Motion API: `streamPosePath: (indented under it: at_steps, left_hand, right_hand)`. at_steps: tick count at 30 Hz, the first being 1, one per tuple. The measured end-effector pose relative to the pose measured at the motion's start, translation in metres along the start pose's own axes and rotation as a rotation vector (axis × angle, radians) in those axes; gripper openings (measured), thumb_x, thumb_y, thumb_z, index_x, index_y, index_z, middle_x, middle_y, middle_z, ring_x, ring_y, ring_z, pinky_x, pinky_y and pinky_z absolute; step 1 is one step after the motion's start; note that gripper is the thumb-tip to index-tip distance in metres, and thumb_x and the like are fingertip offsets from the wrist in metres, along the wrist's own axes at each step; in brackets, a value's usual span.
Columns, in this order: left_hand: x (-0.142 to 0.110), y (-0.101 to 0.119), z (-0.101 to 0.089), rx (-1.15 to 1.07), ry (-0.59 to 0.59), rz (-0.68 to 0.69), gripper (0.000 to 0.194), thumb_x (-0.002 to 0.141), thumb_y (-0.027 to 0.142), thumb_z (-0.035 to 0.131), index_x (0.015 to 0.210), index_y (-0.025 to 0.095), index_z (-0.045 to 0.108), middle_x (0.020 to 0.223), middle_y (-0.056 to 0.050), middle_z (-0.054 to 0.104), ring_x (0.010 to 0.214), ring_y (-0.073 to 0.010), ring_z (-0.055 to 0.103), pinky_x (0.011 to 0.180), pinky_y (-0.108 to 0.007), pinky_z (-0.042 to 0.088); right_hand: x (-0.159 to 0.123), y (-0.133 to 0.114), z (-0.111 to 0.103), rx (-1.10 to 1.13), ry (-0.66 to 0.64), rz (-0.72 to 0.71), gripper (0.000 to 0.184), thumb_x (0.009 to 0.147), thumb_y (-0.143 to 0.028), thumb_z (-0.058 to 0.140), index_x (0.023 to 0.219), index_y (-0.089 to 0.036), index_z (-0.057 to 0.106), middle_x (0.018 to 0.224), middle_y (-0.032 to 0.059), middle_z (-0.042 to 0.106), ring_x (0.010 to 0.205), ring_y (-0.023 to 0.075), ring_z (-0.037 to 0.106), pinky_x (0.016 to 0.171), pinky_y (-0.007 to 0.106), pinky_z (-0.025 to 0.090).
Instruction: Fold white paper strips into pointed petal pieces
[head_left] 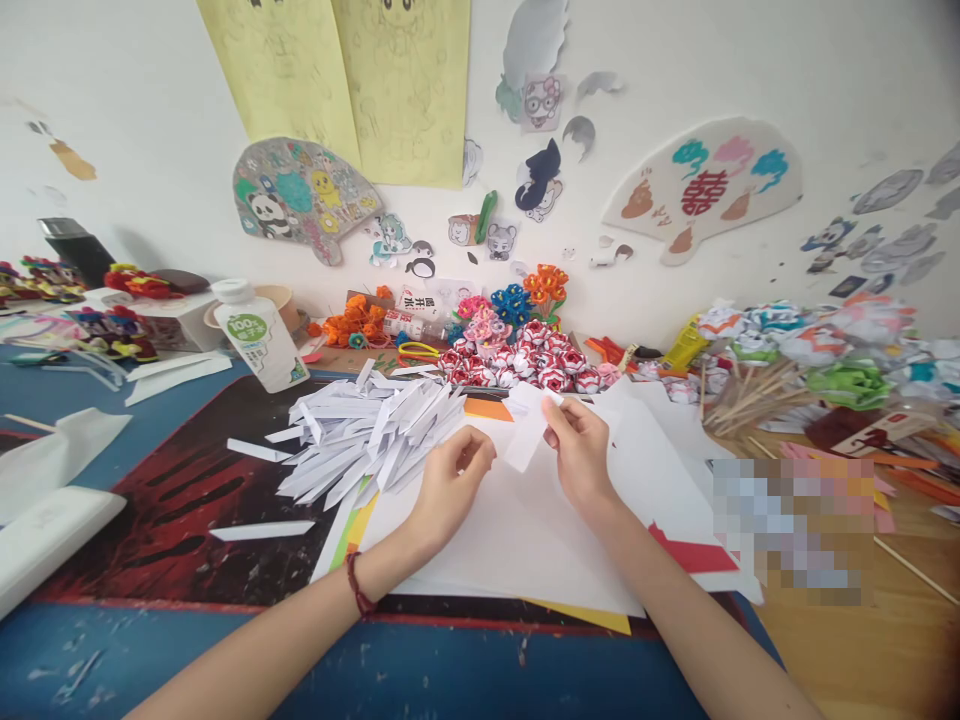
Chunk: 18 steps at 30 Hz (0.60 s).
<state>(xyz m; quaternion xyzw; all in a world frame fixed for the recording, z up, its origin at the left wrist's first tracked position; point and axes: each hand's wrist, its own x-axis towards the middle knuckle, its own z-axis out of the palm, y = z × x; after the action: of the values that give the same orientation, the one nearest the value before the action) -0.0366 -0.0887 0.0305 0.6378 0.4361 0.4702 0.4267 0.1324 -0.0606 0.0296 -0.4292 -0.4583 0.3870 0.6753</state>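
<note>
My right hand [577, 445] pinches a folded white paper strip [529, 437] between thumb and fingers, above a stack of white paper sheets [517, 545]. To the left of that strip is my left hand [456, 480], its fingers loosely curled inward and nothing visible in them. It wears a dark red bracelet [358, 584] at the wrist. Just beyond my left hand lies a heaped pile of folded white paper strips [367, 430]. A single loose strip [262, 531] rests on the dark mat [172, 570], left of the sheets.
A white bottle [259, 338] stands at the mat's back left corner. Red-and-white paper flowers [525, 360] line the wall side. More paper flowers on sticks [757, 390] lie at right on a wooden surface [817, 650]. A white case [56, 540] sits at far left.
</note>
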Motion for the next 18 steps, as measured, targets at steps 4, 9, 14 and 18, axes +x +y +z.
streamPosePath:
  at_steps: [4,9,14,18]
  left_hand:
    - [0.003,0.002,-0.002,0.008,-0.008,-0.023,0.024,0.090,0.034,0.047,0.078,0.017,0.058,0.072,0.000,0.057,0.065,-0.0120,0.050,0.061,-0.024,0.037]
    - [0.001,0.006,-0.002,0.049,-0.027,0.057,0.026,0.092,0.032,0.044,0.078,0.016,0.060,0.076,0.000,0.062,0.071,-0.0130,0.055,0.066,-0.024,0.039]
    - [0.001,0.005,-0.004,0.085,-0.011,0.063,0.026,0.092,0.028,0.043,0.076,0.016,0.058,0.074,-0.001,0.063,0.069,-0.0130,0.055,0.065,-0.024,0.040]
    - [0.001,0.007,-0.004,0.146,-0.038,0.088,0.026,0.091,0.025,0.043,0.072,0.015,0.057,0.069,-0.001,0.062,0.064,-0.0118,0.052,0.064,-0.024,0.040]
  right_hand:
    - [-0.011,-0.002,0.008,-0.072,-0.164,0.026,0.039,0.083,-0.041,0.065,0.058,-0.018,0.045,0.051,-0.0052,0.040,0.048,0.0081,0.037,0.047,0.024,0.028]
    - [-0.020,0.002,0.014,-0.086,-0.328,0.067,0.032,0.083,-0.040,0.064,0.064,-0.017,0.055,0.053,-0.0036,0.049,0.047,0.0089,0.044,0.048,0.023,0.035]
    - [-0.019,0.004,0.014,-0.075,-0.436,0.129,0.026,0.082,-0.040,0.065,0.072,-0.017,0.057,0.055,-0.0035,0.052,0.046,0.0100,0.048,0.047,0.024,0.039]
    - [-0.018,0.001,0.014,-0.082,-0.537,0.151,0.027,0.085,-0.040,0.061,0.072,-0.017,0.054,0.060,-0.0044,0.048,0.047,0.0085,0.046,0.047,0.023,0.038]
